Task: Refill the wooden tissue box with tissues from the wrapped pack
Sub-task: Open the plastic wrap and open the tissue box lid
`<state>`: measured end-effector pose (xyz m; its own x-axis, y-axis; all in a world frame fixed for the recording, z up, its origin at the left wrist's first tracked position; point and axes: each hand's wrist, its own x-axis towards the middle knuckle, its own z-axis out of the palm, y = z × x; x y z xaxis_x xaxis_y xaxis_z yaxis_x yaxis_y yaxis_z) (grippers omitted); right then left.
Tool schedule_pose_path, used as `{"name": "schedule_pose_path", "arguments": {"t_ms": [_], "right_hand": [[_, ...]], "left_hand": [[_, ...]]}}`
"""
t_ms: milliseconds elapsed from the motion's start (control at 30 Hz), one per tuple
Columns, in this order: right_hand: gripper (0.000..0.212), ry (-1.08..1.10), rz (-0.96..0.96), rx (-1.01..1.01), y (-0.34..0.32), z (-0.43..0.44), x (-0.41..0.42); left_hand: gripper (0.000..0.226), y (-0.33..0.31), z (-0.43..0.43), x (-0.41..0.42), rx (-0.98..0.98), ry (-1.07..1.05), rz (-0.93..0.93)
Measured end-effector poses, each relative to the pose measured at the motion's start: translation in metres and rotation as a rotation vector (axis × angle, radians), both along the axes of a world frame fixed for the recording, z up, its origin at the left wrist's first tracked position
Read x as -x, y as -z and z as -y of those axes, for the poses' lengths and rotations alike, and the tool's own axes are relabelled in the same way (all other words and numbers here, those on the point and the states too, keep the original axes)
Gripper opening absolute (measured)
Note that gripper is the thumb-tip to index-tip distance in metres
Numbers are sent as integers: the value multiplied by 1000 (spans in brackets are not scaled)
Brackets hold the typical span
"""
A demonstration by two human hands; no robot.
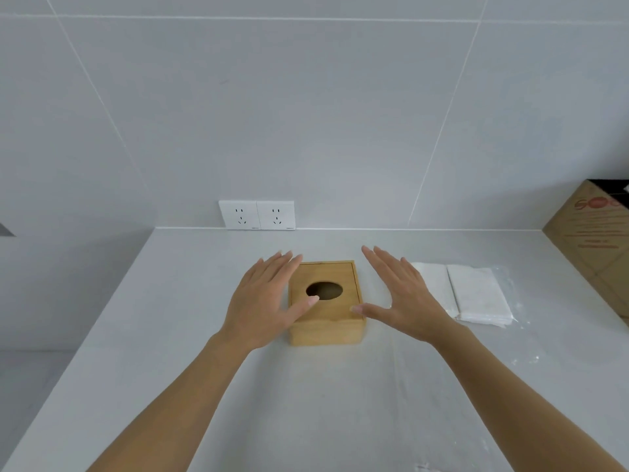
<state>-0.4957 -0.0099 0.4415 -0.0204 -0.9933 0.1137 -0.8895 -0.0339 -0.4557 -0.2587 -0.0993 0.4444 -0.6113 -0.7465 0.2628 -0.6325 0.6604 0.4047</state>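
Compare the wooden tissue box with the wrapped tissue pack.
The wooden tissue box is tan with an oval top hole; the wrapped tissue pack is white in clear film. The box stands taller; the pack lies flatter. Both rest on the counter.

Single head cam, looks fwd and down at counter (340, 403), near, wall (306, 114) behind.

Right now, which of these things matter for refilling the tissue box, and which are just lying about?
For the job: wooden tissue box, wrapped tissue pack, left hand, right hand.
Just lying about: cardboard box, wall sockets.
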Motion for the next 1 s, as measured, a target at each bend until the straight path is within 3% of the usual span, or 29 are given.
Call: {"name": "schedule_pose_path", "arguments": {"t_ms": [533,700,800,1000], "right_hand": [[88,-112,-96,-127,23,20,-28],[83,-143,-198,-107,33,19,-31],[71,-119,-200,-88,36,19,-34],[65,-125,-281,-207,29,26,-33]], "left_hand": [[84,32,13,-3,-93,109,102],[79,43,14,1,-108,186,191],[71,47,15,2,-157,196,150],[58,37,23,5,-202,247,163]]}}
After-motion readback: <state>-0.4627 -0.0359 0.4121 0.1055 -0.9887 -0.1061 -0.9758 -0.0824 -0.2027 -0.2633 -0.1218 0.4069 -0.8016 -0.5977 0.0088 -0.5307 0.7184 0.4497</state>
